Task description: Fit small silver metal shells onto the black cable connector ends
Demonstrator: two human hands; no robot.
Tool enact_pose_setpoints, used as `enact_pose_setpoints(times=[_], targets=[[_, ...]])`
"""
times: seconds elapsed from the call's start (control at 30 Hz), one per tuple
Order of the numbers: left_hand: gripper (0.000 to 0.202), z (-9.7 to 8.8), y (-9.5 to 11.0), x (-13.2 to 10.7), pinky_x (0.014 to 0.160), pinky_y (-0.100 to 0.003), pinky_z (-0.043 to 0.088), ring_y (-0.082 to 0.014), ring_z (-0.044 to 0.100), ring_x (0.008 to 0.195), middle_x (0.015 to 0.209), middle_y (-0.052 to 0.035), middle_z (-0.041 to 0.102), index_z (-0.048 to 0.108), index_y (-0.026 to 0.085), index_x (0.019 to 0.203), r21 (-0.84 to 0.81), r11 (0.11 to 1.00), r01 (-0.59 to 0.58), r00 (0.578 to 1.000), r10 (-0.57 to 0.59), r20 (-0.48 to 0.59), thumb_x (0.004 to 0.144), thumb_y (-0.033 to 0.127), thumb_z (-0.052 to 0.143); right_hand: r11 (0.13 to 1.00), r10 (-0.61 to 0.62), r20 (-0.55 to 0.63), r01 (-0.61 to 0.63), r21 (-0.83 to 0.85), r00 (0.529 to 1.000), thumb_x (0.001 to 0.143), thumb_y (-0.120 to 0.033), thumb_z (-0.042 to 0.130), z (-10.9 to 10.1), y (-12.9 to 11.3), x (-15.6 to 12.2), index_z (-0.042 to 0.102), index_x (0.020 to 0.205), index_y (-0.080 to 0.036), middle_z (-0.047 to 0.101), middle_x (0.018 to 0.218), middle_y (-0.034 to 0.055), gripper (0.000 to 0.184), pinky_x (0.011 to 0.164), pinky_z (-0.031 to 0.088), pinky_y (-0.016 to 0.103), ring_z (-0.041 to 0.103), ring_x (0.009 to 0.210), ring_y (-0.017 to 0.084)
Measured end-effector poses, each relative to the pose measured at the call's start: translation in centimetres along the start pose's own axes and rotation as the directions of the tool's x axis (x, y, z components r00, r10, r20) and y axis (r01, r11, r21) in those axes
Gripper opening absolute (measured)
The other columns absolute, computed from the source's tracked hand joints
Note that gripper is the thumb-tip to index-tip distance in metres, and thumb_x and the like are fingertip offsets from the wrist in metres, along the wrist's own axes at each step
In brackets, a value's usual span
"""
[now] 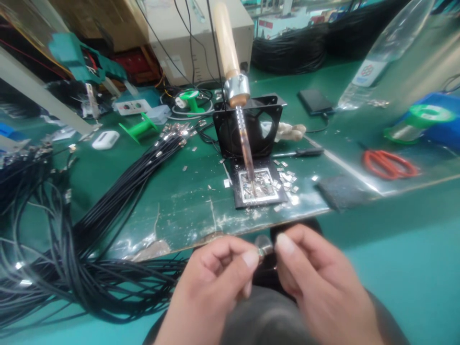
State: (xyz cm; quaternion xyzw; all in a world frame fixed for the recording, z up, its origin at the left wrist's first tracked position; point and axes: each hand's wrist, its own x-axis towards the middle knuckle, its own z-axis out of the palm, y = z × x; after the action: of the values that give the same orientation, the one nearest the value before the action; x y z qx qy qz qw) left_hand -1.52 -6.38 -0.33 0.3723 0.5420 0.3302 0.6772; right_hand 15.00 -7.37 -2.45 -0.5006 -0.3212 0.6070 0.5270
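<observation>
My left hand (pixel 212 282) and my right hand (pixel 316 282) meet just below the near edge of the green table (pixel 172 191). Both pinch a small shiny metal piece (pixel 265 245) between thumb and forefinger; a dark cable end seems to run down from it, blurred. Straight ahead a soldering iron (pixel 233 81) with a wooden handle stands tilted, its tip resting on a black pad (pixel 257 189) strewn with small metal clips. A black square fan frame (pixel 247 127) stands behind the pad.
A large bundle of black cables (pixel 72 239) with metal ends spreads across the left. Green solder spools (pixel 140 127), a white case (pixel 105 139), red scissors (pixel 390 164), a phone (pixel 315 101), a plastic bottle (pixel 388 48) and a beige box (pixel 197 38) lie around.
</observation>
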Motion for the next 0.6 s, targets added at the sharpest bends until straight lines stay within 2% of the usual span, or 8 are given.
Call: enact_pose_setpoints(times=[0.17, 0.27, 0.43, 0.6], targets=[[0.031, 0.0, -0.2, 0.0, 0.053, -0.017, 0.034, -0.0056, 0.040, 0.056, 0.063, 0.0056, 0.055, 0.074, 0.019, 0.083, 0.043, 0.997, -0.064, 0.998, 0.065, -0.008, 0.094, 0.048, 0.077, 0.999, 0.010, 0.063, -0.013, 0.050, 0.998, 0.090, -0.050, 0.084, -0.7, 0.6, 0.2, 0.071, 0.084, -0.019, 0.034, 0.054, -0.0096, 0.034, 0.044, 0.021, 0.021, 0.026, 0.049, 0.007], [0.027, 0.1, -0.2, -0.1, 0.055, -0.016, 0.037, -0.0060, 0.043, 0.058, 0.066, 0.0048, 0.059, 0.077, 0.020, 0.083, 0.068, 0.992, -0.109, 0.994, 0.110, -0.009, 0.096, 0.044, 0.076, 0.999, 0.037, 0.066, -0.038, 0.014, 0.997, 0.087, -0.050, 0.085, -0.4, 0.0, 0.1, 0.074, 0.081, -0.018, 0.039, 0.053, -0.0074, 0.035, 0.045, 0.022, 0.023, 0.029, 0.049, 0.007], [0.019, -0.3, 0.3, -0.1, 0.069, -0.018, 0.047, -0.0106, 0.060, 0.075, 0.080, 0.0015, 0.070, 0.081, 0.023, 0.087, 0.183, 0.967, -0.178, 0.983, 0.168, 0.070, 0.097, 0.037, 0.074, 0.991, 0.097, -0.035, -0.100, -0.089, 0.995, 0.084, -0.049, 0.084, 0.2, -1.1, -0.5, 0.070, 0.068, -0.018, 0.044, 0.054, -0.0052, 0.038, 0.049, 0.024, 0.025, 0.031, 0.052, 0.008], [0.013, -0.8, 1.5, -0.1, 0.080, -0.022, 0.052, -0.0139, 0.069, 0.085, 0.089, 0.0009, 0.075, 0.081, 0.025, 0.091, 0.384, 0.886, -0.261, 0.965, 0.237, 0.112, 0.098, 0.031, 0.071, 0.994, 0.046, 0.043, -0.042, -0.098, 0.998, 0.089, -0.047, 0.079, -0.4, -0.4, -0.3, 0.063, 0.066, -0.019, 0.041, 0.050, -0.0067, 0.040, 0.047, 0.022, 0.024, 0.028, 0.048, 0.008]])
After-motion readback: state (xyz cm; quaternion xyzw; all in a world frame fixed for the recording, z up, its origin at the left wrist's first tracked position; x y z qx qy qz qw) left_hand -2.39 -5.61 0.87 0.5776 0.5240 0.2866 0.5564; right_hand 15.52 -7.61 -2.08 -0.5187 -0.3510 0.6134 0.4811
